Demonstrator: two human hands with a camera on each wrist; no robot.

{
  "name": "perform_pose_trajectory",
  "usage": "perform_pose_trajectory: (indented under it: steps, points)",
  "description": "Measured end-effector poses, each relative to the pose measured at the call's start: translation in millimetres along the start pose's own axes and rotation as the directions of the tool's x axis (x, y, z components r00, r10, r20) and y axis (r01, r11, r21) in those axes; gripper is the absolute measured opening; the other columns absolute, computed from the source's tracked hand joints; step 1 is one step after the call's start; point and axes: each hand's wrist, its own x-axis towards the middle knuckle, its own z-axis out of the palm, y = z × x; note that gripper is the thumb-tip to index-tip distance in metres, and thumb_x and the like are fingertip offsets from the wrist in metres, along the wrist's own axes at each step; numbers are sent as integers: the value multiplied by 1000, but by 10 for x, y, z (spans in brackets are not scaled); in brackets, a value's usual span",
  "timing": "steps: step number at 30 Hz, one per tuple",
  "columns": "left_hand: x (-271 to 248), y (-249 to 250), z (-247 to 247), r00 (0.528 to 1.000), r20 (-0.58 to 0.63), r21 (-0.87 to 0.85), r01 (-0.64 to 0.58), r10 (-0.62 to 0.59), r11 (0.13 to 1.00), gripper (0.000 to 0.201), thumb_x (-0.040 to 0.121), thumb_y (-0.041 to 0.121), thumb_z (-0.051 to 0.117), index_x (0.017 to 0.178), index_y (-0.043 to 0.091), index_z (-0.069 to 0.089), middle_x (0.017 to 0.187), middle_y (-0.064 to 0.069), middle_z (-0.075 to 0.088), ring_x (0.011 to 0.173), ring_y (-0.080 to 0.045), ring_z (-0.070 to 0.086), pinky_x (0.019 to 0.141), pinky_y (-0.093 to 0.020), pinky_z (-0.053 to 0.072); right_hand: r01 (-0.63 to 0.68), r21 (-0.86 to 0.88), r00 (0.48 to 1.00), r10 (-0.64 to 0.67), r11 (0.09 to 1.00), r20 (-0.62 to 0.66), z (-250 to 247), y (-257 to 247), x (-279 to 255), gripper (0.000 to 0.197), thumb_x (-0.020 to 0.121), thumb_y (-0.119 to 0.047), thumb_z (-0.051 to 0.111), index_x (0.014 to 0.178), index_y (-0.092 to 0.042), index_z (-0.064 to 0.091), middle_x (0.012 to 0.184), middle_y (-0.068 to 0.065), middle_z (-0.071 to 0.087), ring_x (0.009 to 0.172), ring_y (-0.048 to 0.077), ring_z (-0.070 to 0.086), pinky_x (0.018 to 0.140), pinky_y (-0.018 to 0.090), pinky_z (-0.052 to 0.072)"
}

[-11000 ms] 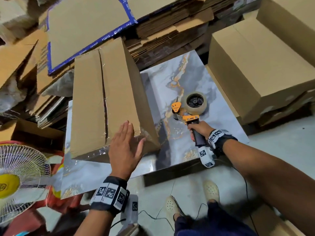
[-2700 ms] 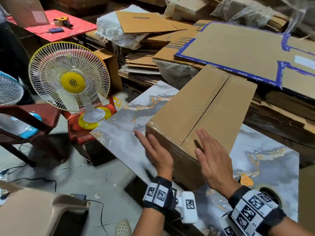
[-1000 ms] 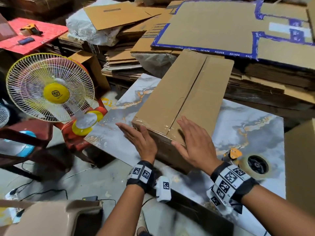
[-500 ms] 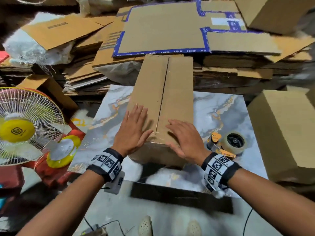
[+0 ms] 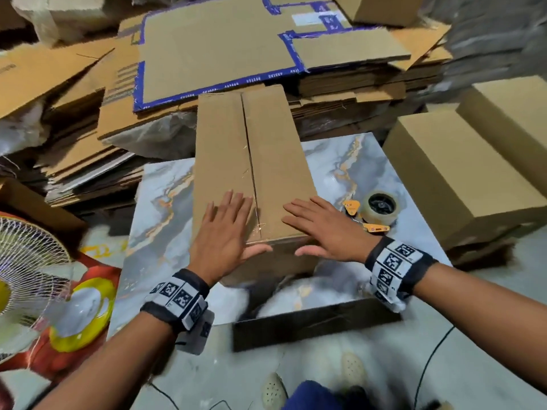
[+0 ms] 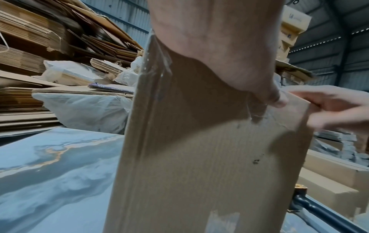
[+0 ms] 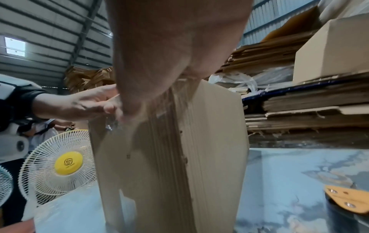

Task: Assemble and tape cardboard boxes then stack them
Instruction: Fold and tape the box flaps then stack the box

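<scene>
a warehouse or packing workshop. corrugated metal walls (image 6: 323, 52) and a ribbed metal roof (image 7: 49, 26) enclose it. tall stacks of flattened cardboard sheets (image 5: 340, 81) fill the back, some bundles wrapped in clear plastic (image 6: 83, 108). finished boxes (image 5: 461, 176) stand stacked at the right. a marble-patterned slab (image 5: 349, 161) serves as the workbench, with a tape dispenser (image 5: 376, 211) on it. a pedestal fan (image 7: 63, 162) stands beside the bench.

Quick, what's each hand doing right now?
Left hand: open, flat on the box.
Right hand: open, flat on the box.
</scene>
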Motion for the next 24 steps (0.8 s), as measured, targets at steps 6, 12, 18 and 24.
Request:
perform_pose_trajectory:
  steps: [6, 12, 18, 24]
  points:
    - [13, 14, -20, 999, 38, 19, 10, -10, 1000, 111, 80, 91, 29, 148, 4, 41, 153, -19, 45, 146, -37, 37, 112, -60, 37, -49, -61, 999, 49, 997, -8, 39, -50, -41, 59, 105, -51, 29, 152, -19, 43, 161, 9, 36, 149, 29, 33, 119, 53, 29]
    - [5, -2, -17, 998, 68, 18, 5, -7, 1000, 111, 81, 92, 22, 149, 6, 39, 154, -18, 44, 146, -37, 36, 113, -59, 36, -70, -40, 980, 76, 997, 184, -117, -44, -42, 84, 94, -66, 47, 161, -23, 21, 169, 6, 12, 156, 25, 8, 126, 48, 7]
    - [-13, -29, -41, 997, 72, 14, -9, 8, 1000, 109, 84, 91, 18, 149, 6, 42, 152, -16, 47, 146, -35, 37, 112, -57, 37, -204, 176, 969, 174, 963, 174, -336, 1, -236, 77, 79, -17, 39, 156, -24, 37, 168, -1, 20, 156, 18, 7, 125, 41, 19]
    - [-19, -33, -67, 998, 62, 10, -22, 22, 1000, 104, 89, 88, 19, 148, 7, 44, 151, -16, 48, 145, -35, 38, 112, -57, 37, -114, 62, 989, 107, 992, 104, -260, 114, -301, 81, 83, -5, 54, 158, -29, 33, 167, -5, 24, 155, 19, 16, 102, 43, 51]
